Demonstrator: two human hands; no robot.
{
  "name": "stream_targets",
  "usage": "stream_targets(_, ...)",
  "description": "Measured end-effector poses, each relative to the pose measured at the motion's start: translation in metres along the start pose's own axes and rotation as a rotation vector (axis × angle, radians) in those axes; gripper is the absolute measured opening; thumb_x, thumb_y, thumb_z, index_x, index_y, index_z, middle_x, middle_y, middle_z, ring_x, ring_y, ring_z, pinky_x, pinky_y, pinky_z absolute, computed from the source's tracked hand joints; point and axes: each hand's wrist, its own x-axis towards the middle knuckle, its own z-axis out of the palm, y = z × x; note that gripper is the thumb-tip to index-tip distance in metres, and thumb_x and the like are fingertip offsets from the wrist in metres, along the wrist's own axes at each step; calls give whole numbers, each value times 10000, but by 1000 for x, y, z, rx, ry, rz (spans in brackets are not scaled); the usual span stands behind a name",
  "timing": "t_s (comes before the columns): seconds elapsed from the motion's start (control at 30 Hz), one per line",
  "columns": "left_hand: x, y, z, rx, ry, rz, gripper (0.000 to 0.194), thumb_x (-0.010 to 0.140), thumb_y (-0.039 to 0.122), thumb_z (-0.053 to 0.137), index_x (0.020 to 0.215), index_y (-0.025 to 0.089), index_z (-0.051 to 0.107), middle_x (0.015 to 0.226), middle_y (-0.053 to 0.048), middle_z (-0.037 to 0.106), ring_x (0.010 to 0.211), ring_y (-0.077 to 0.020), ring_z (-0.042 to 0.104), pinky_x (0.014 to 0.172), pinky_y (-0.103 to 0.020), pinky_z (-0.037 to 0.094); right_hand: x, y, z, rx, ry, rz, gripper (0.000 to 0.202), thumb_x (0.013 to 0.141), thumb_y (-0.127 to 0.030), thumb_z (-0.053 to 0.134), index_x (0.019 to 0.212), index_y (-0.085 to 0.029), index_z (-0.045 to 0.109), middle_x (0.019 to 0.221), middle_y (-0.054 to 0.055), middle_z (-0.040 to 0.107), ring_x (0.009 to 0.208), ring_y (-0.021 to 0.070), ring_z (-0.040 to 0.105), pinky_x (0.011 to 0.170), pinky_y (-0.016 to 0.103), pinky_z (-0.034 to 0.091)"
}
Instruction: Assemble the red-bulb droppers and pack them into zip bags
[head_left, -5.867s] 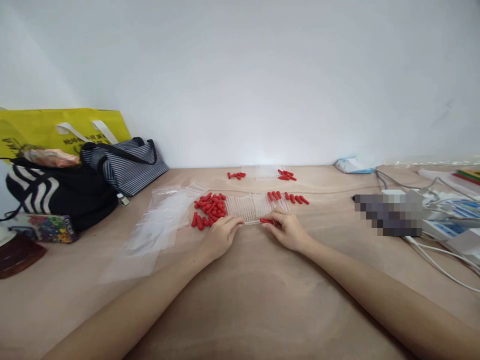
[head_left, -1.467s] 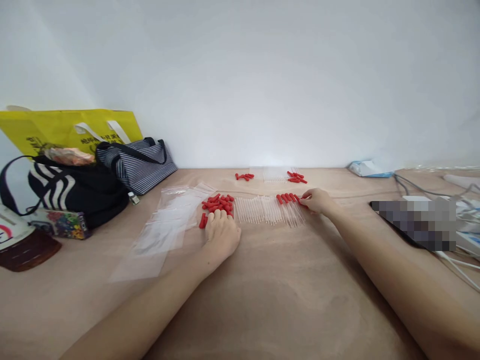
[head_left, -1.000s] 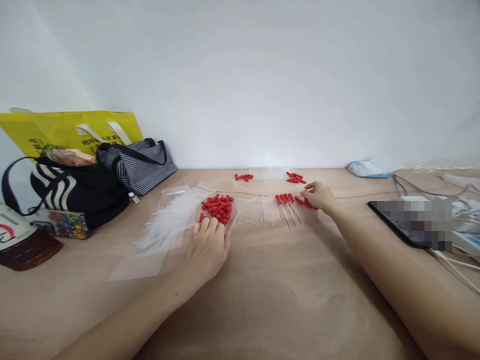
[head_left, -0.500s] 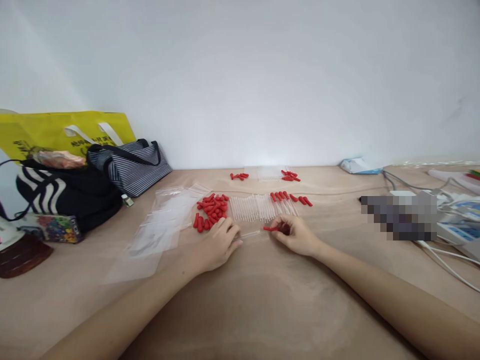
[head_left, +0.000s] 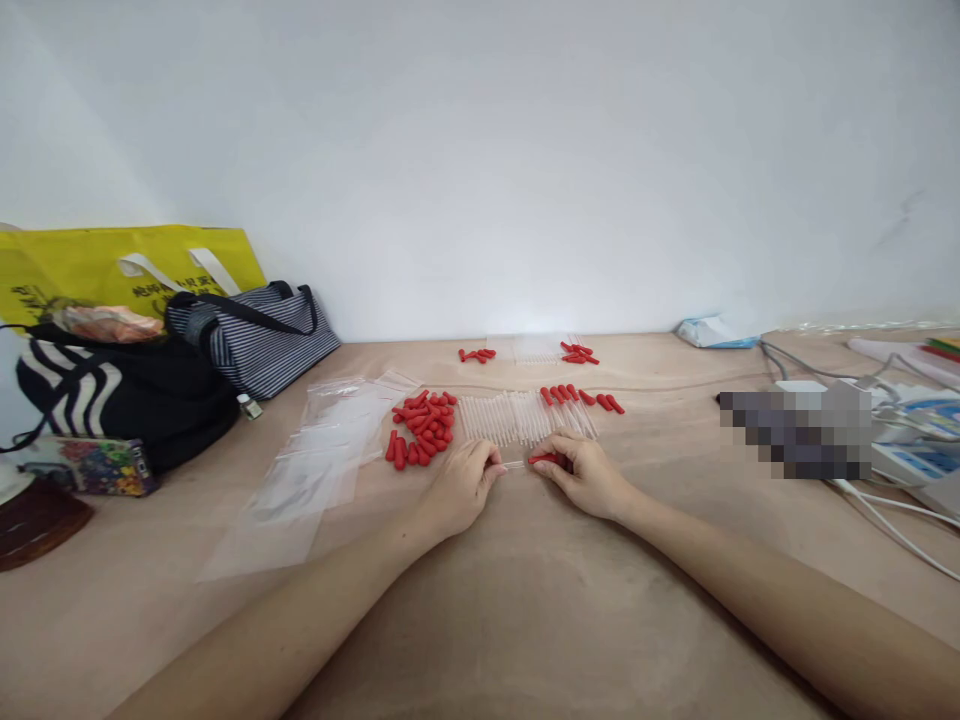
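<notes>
The left hand point(head_left: 466, 482) pinched a clear tube point(head_left: 513, 465), seemingly by its end; the right hand point(head_left: 583, 474) gripped a red bulb point(head_left: 543, 459), fingers closed, low over the desk point(head_left: 517, 600). Tube and bulb looked near-aligned; a skewed push risked cracking thin glass.

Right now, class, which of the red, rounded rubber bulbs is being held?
The red, rounded rubber bulb in the right hand; the other visible ones lie ungripped.

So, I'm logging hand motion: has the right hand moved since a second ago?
Yes: the right hand has moved left and nearer, from beside the clear tubes to their near edge.
</notes>
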Motion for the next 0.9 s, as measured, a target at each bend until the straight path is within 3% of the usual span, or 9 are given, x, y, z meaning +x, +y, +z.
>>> stream_targets(0.3,-1,-1,-2,-59,-10,54,111,848,206,374,776,171,450,711,0,547,690,-138,528,616,-241,400,0,-6,2,148,-71,25,47,769,-201,490,786,-178,527,658,-4,557,566,101,470,524,215,380)
stream_targets(0.6,2,-6,1,-118,3,172,179,859,204,380,852,164,555,818,-29,620,770,-135,569,690,-239,431,1,-6,1,154,-117,-44,134,781,-241,502,856,-186,598,803,31,616,725,135,539,660,259,421)
stream_targets(0.9,1,-3,1,-122,48,228,194,848,205,401,841,154,589,782,-43,638,740,-139,586,658,-241,451,-2,-6,2,128,-94,-120,145,803,-261,477,808,-189,602,737,29,617,671,127,542,632,249,423)
